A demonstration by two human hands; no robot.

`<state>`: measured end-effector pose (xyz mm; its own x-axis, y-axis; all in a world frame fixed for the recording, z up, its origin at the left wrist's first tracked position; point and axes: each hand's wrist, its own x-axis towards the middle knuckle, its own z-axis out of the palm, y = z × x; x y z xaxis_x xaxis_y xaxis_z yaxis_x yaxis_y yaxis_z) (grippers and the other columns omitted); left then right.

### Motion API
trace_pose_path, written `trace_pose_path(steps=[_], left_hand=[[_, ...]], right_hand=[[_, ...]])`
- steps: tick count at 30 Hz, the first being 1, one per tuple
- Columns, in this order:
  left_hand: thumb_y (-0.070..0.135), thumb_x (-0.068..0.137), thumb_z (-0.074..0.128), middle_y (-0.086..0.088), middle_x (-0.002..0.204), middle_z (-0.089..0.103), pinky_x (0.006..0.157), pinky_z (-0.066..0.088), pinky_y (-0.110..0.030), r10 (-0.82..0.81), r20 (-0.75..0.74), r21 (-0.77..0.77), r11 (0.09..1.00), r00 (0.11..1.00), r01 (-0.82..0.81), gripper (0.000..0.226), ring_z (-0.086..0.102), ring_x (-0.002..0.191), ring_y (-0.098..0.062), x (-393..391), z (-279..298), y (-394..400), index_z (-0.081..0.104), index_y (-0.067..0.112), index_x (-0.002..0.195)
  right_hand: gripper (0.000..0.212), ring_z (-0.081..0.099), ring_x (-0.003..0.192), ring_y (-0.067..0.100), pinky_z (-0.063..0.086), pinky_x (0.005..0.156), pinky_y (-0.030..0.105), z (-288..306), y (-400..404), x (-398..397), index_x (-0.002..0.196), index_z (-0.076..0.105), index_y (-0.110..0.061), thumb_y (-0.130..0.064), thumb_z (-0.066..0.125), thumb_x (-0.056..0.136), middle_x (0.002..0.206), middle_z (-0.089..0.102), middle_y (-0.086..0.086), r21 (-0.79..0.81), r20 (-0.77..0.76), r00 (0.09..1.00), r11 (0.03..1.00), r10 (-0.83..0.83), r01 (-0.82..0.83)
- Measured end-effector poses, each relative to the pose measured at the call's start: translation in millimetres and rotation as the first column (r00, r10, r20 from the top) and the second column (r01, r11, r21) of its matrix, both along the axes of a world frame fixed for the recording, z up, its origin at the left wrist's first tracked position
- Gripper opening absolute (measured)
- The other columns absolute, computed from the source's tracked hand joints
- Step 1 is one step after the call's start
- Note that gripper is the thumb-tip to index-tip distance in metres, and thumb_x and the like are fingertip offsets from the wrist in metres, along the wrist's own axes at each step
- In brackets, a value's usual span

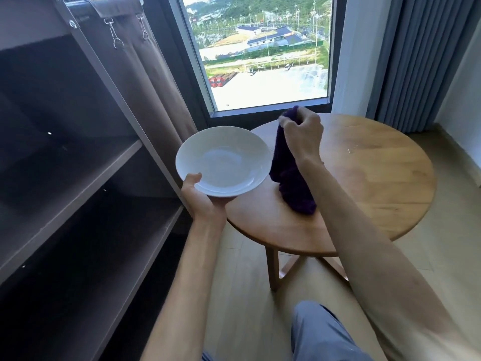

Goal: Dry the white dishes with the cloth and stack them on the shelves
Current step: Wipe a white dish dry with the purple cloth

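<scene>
Here left hand point(200, 196) grips bowl point(223, 161) at near rim: glazed, rigid, breakable, likely slick. Right hand point(303, 132) pinches limp cloth point(291, 178) above desk point(364, 178).

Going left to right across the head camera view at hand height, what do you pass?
Dark shelves → left hand under the white dish → purple cloth hanging from the right hand → bare round wooden table → grey curtain.
</scene>
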<state>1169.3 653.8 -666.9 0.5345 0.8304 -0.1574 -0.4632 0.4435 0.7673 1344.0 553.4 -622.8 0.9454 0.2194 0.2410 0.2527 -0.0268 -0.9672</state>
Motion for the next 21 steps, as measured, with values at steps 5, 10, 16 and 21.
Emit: trace_pose_path(steps=[5,10,16,21], left_hand=[[0.031,0.084,0.049,-0.017,0.123,0.07,0.072,0.061,-0.049,0.036,-0.056,-0.021,0.999,0.998,-0.037,0.055,0.065,0.112,-0.039,17.6,-0.5,-10.7,0.059,0.017,0.136],[0.017,0.084,0.044,-0.017,0.129,0.067,0.094,0.054,-0.062,0.091,0.11,-0.047,0.995,0.99,-0.087,0.058,0.063,0.12,-0.041,21.0,-4.9,-14.7,0.055,0.02,0.14],[0.015,0.066,0.049,-0.009,0.106,0.074,0.08,0.059,-0.041,0.024,0.145,0.032,0.999,0.989,-0.029,0.062,0.07,0.098,-0.03,28.6,-4.0,-24.4,0.064,0.011,0.127],[0.011,0.059,0.047,-0.001,0.095,0.074,0.07,0.057,-0.032,-0.049,0.016,0.291,0.956,0.999,0.043,0.052,0.067,0.093,-0.027,23.3,5.2,-4.1,0.072,0.016,0.105]], right_hand=[[0.018,0.072,0.096,0.011,0.056,0.087,0.028,22.7,1.7,-17.9,0.092,0.079,-0.02,-0.035,0.075,0.084,0.096,0.077,-0.003,-0.129,0.077,0.766,0.768,0.638,-0.627],[0.049,0.064,0.107,0.018,0.054,0.097,0.04,-14.6,7.3,-17.4,0.12,0.062,-0.016,-0.039,0.08,0.08,0.116,0.067,0.001,0.023,-0.172,0.975,0.99,0.144,-0.142],[0.044,0.074,0.093,0.03,0.063,0.078,0.044,-50.0,14.3,-16.9,0.115,0.068,-0.004,-0.019,0.085,0.077,0.106,0.075,0.016,0.395,-0.581,0.628,0.854,0.517,-0.338],[0.039,0.074,0.089,0.033,0.061,0.082,0.048,-59.8,7.2,-2.9,0.113,0.067,0.003,-0.009,0.082,0.079,0.1,0.076,0.019,0.475,-0.496,0.649,0.806,0.576,-0.353]])
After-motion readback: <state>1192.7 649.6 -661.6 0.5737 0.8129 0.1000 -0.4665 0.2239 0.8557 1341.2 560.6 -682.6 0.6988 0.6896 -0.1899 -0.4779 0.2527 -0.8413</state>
